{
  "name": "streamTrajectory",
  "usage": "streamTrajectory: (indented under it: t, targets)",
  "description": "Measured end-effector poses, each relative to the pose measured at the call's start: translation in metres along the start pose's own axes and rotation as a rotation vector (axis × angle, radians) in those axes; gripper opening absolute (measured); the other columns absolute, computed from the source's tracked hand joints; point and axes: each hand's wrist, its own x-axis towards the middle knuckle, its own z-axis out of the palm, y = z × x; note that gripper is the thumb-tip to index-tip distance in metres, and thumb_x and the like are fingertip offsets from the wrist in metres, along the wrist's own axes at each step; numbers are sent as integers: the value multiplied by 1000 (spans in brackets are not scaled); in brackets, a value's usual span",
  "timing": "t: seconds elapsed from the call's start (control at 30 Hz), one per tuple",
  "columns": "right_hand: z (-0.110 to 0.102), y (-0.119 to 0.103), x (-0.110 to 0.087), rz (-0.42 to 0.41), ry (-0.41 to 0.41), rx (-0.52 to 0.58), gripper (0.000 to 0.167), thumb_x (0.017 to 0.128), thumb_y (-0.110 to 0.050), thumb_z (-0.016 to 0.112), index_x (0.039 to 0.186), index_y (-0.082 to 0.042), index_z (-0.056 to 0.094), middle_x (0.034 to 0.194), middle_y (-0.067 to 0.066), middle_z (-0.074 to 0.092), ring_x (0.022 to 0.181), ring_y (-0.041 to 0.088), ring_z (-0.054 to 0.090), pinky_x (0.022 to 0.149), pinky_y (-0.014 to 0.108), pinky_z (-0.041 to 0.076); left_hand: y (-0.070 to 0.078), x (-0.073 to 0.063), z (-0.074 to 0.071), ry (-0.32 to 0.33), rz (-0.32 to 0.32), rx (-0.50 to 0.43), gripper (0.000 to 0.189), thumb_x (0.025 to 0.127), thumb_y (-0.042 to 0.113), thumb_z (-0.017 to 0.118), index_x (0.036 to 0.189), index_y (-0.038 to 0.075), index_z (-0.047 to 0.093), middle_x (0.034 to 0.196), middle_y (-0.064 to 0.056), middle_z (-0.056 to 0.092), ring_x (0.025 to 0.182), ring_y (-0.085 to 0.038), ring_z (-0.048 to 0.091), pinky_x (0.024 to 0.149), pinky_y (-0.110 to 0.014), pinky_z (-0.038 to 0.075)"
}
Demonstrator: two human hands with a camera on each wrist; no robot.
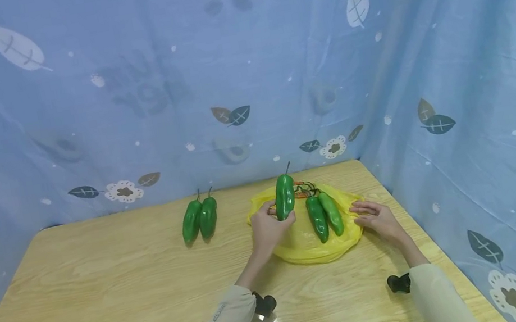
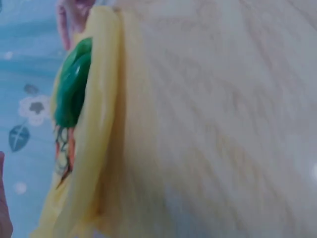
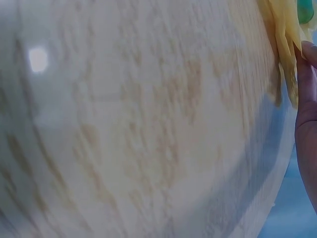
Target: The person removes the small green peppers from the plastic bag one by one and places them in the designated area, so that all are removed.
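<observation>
My left hand [image 1: 270, 232] grips a dark green pepper [image 1: 285, 196] by its lower end, stem up, over the left part of a yellow plastic bag [image 1: 298, 245]. On the bag lie a dark green pepper [image 1: 318, 219] and a lighter green pepper [image 1: 331, 213], side by side. Thin red peppers [image 1: 301, 195] with dark curly stems show behind them. My right hand [image 1: 379, 220] pinches the bag's right edge; in the right wrist view its thumb [image 3: 306, 91] lies against the yellow film. Only a sliver of the left hand [image 2: 4, 208] enters the left wrist view.
Two more dark green peppers, a left one [image 1: 192, 221] and a right one [image 1: 208, 217], lie together on the wooden table [image 1: 107, 300], left of the bag. A blue patterned curtain [image 1: 148, 88] hangs behind the table and along its right side.
</observation>
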Motion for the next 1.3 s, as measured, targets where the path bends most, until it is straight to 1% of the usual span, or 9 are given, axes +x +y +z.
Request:
streamTrajectory:
  t: [0.1,0.17,0.33,0.47,0.77,0.87,1.1,1.2,1.3]
  targets:
    - [-1,2,-1,-15,4,0,51,90,1,63,135,15,41,125,32,55,101,-1,61,80,17,52,1,-1,-14,-7,27,18,49,77,23,76,115,-4,63,75,-9,67,46,-5,56,43,-20,49]
    - [-1,3,-2,-27,-13,-2,51,91,1,61,135,15,40,126,31,55,103,-2,60,82,17,51,1,-4,-22,-6,73,23,48,77,21,76,115,-5,63,74,-11,66,42,-5,55,40,-20,47]
    - [-4,5,-5,-30,-19,12,53,92,1,61,136,16,37,123,18,62,104,-2,60,83,16,51,0,-12,-38,-19,160,20,49,75,18,75,114,-9,62,74,-13,66,43,-5,54,39,-21,47]
    - [-5,6,-6,-33,-18,18,53,92,0,61,136,17,37,121,11,65,104,-2,60,82,16,51,-5,-16,-51,-24,149,32,50,75,18,74,114,-8,62,76,-12,66,47,-6,56,42,-20,49]
    - [-1,8,-6,-34,-12,-1,54,92,-3,62,137,15,37,118,0,67,104,-5,58,82,14,50,-17,-13,-89,79,147,91,46,76,18,76,112,-6,64,77,-11,66,54,-11,60,50,-24,52]
    - [-1,7,-5,-9,-17,-3,55,92,-5,62,138,14,37,120,1,66,105,-7,57,83,14,50,-21,-13,-101,115,138,114,47,76,20,77,113,-6,64,78,-10,66,53,-10,59,51,-24,52]
    - [-3,4,-3,-2,-26,-75,56,92,-9,64,139,10,39,127,15,61,106,-9,54,82,14,50,-29,-9,-133,200,145,139,46,77,19,76,110,-9,63,76,-13,67,54,-13,59,49,-24,51]
    - [-6,6,-3,-9,-29,-72,56,92,-8,63,139,11,38,126,12,62,105,-9,55,82,14,50,-31,-7,-145,210,115,162,45,78,20,75,110,-11,63,76,-14,66,56,-15,60,50,-23,51]
    - [-7,6,-3,-19,-29,-54,56,92,-6,63,138,13,37,122,4,65,104,-9,56,81,14,50,-32,-7,-155,215,74,172,46,79,21,74,110,-11,63,78,-15,67,58,-18,62,50,-24,52]
